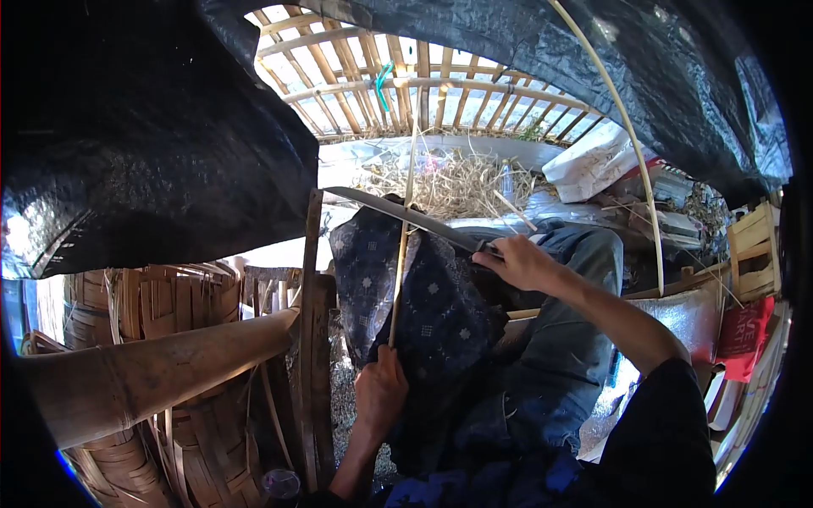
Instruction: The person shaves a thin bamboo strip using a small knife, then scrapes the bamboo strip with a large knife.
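My left hand is closed around the lower end of a thin bamboo strip, which points up and away from me. In my right hand is the handle of a long-bladed knife. The blade reaches leftward across the strip, and the two appear to touch where they cross. Beneath them a dark patterned cloth covers my left leg. My other leg, in jeans, is bent to the right.
A thick bamboo pole juts in from the left beside an upright wooden post. Shavings are heaped ahead, before a bamboo slat fence. Black plastic sheeting hangs overhead. A long curved strip stands at right.
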A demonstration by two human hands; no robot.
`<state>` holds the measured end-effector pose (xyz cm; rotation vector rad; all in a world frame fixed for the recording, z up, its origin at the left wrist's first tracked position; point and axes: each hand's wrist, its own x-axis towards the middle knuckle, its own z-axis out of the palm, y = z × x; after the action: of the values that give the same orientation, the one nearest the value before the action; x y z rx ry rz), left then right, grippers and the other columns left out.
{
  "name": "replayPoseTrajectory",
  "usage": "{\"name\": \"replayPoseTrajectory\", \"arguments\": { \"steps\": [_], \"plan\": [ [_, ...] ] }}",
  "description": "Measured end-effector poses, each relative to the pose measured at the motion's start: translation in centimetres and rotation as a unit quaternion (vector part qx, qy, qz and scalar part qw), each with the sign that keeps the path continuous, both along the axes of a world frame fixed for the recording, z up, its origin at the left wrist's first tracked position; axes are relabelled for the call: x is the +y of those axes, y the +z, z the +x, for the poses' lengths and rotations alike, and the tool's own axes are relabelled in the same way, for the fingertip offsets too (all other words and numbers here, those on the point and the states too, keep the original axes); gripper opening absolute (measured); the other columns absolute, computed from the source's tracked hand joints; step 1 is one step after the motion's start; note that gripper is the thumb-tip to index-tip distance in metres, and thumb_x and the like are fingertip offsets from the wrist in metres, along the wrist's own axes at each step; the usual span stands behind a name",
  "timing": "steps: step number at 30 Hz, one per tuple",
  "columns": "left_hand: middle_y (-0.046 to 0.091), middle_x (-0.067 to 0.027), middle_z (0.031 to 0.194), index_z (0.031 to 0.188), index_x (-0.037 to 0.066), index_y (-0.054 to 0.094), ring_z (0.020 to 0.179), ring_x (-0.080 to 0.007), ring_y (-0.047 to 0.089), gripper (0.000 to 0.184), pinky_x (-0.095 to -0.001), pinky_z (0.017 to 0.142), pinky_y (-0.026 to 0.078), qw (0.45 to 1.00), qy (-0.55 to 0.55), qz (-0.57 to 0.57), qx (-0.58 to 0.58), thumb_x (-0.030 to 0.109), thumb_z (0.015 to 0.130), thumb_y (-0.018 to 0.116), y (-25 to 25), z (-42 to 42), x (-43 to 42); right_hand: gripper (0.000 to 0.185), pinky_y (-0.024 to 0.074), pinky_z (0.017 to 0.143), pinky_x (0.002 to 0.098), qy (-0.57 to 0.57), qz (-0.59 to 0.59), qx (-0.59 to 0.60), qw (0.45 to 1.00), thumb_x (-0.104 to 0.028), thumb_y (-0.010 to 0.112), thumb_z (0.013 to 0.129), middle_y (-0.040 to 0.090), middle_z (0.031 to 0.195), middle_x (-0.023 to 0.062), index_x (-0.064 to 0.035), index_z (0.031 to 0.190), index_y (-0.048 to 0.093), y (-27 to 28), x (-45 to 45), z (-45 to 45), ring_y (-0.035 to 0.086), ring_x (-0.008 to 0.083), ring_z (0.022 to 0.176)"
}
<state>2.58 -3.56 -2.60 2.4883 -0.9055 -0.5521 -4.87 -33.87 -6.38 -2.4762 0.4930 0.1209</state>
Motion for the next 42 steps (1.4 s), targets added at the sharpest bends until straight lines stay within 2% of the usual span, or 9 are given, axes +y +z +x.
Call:
{"name": "replayPoseTrajectory", "arguments": {
  "steps": [4,8,15,26,28,32,35,39,42],
  "plan": [
    [0.056,-0.0219,0.055,0.088,0.004,0.045,0.051,-0.0405,0.059,0.011,-0.0489,0.044,0.046,1.000,-0.008,-0.010,-0.028,0.013,0.094,0.047,-0.4,-0.1,0.5,0.053,0.0482,0.058,0.0468,0.014,0.103,0.018,0.994,-0.048,0.054,0.091,0.058,0.060,0.0229,0.0022,0.075,0.059,3.4,2.2,-1.5,0.062,0.0416,0.063],
    [0.055,-0.0212,0.053,0.087,0.004,0.045,0.049,-0.0398,0.058,0.012,-0.0482,0.043,0.046,1.000,-0.001,-0.016,-0.019,0.013,0.094,0.047,-0.2,-0.1,0.7,0.056,0.0504,0.056,0.0463,0.132,0.001,0.071,0.989,-0.055,0.055,0.087,0.057,0.055,0.0173,-0.0009,0.073,0.057,4.1,3.8,-3.0,0.063,0.0381,0.060],
    [0.054,-0.0213,0.052,0.085,0.003,0.045,0.048,-0.0402,0.057,0.012,-0.0486,0.041,0.044,1.000,-0.009,0.000,0.001,0.011,0.094,0.047,-0.2,-0.9,0.1,0.060,0.0483,0.052,0.0441,-0.012,-0.015,0.052,0.998,-0.055,0.052,0.090,0.055,0.052,0.0186,0.0002,0.067,0.056,1.1,-1.2,1.3,0.061,0.0362,0.053],
    [0.054,-0.0200,0.051,0.086,0.003,0.043,0.047,-0.0392,0.058,0.012,-0.0482,0.040,0.045,1.000,-0.008,-0.005,0.000,0.012,0.093,0.048,-0.1,-0.6,0.7,0.058,0.0487,0.051,0.0460,0.131,-0.030,0.002,0.991,-0.057,0.053,0.088,0.056,0.052,0.0161,-0.0016,0.071,0.056,2.4,2.7,-1.6,0.062,0.0369,0.055],
    [0.054,-0.0202,0.051,0.086,0.003,0.044,0.048,-0.0395,0.058,0.013,-0.0482,0.041,0.045,1.000,-0.010,0.018,0.001,0.012,0.093,0.048,-0.1,-1.2,1.1,0.060,0.0475,0.048,0.0449,-0.027,0.056,0.070,0.996,-0.057,0.051,0.089,0.055,0.052,0.0175,-0.0005,0.068,0.055,2.1,-0.4,0.2,0.061,0.0366,0.052],
    [0.055,-0.0206,0.052,0.086,0.003,0.044,0.049,-0.0402,0.058,0.013,-0.0490,0.042,0.045,1.000,-0.016,0.008,-0.008,0.012,0.093,0.048,-0.2,-0.7,0.4,0.062,0.0436,0.041,0.0380,0.001,-0.072,-0.027,0.997,-0.054,0.050,0.092,0.050,0.045,0.0120,0.0010,0.065,0.057,0.3,-1.8,1.1,0.054,0.0215,0.042],
    [0.055,-0.0208,0.053,0.086,0.003,0.043,0.050,-0.0410,0.058,0.012,-0.0500,0.044,0.046,1.000,-0.001,0.008,-0.010,0.012,0.093,0.048,-0.4,-0.3,0.3,0.059,0.0481,0.049,0.0430,0.007,0.060,0.035,0.998,-0.056,0.051,0.090,0.053,0.048,0.0149,0.0006,0.075,0.058,2.2,1.0,0.0,0.059,0.0306,0.047],
    [0.055,-0.0216,0.053,0.086,0.003,0.043,0.051,-0.0420,0.059,0.012,-0.0508,0.045,0.046,1.000,0.001,0.007,0.024,0.012,0.094,0.046,-0.5,-0.5,0.9,0.058,0.0508,0.055,0.0437,0.124,-0.045,0.061,0.989,-0.059,0.051,0.088,0.055,0.050,0.0116,-0.0037,0.074,0.059,3.7,3.2,-1.6,0.062,0.0292,0.051],
    [0.054,-0.0222,0.053,0.087,0.003,0.043,0.051,-0.0424,0.058,0.012,-0.0508,0.045,0.046,1.000,0.005,0.000,0.027,0.012,0.094,0.046,-0.6,-0.6,1.3,0.060,0.0489,0.051,0.0438,0.046,0.006,0.051,0.998,-0.059,0.049,0.089,0.054,0.050,0.0130,-0.0025,0.072,0.057,3.5,1.1,-0.5,0.060,0.0309,0.048]
  ]
}}
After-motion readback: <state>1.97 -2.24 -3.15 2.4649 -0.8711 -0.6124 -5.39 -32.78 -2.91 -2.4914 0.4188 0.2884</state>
